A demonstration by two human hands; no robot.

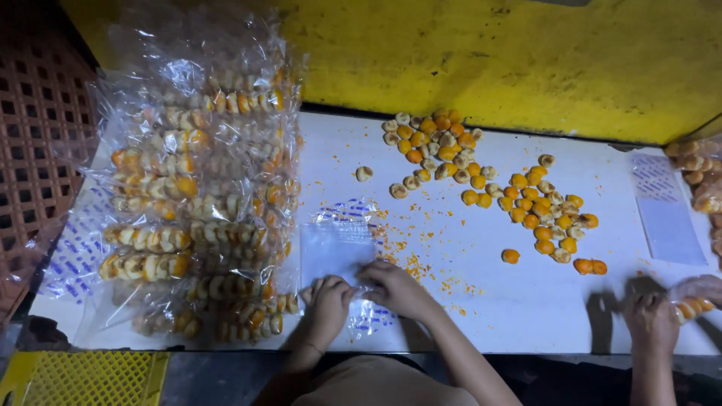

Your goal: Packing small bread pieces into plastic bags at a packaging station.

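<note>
Dozens loose orange sweets mid-table, crumbs nr hands. Big pile filled bags left. L hand + R hand fingers curled, pinching 1 empty clear bag. Co-worker's hand far right.

Orange and beige pastries lie on a white table before a yellow wall.

Clear filled bags stacked left

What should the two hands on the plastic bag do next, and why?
Probably spread open the empty clear plastic bag: the left hand and right hand both rest on its near edge, it lies flat, and the small orange and pale round snacks are still loose on the white table.
</note>
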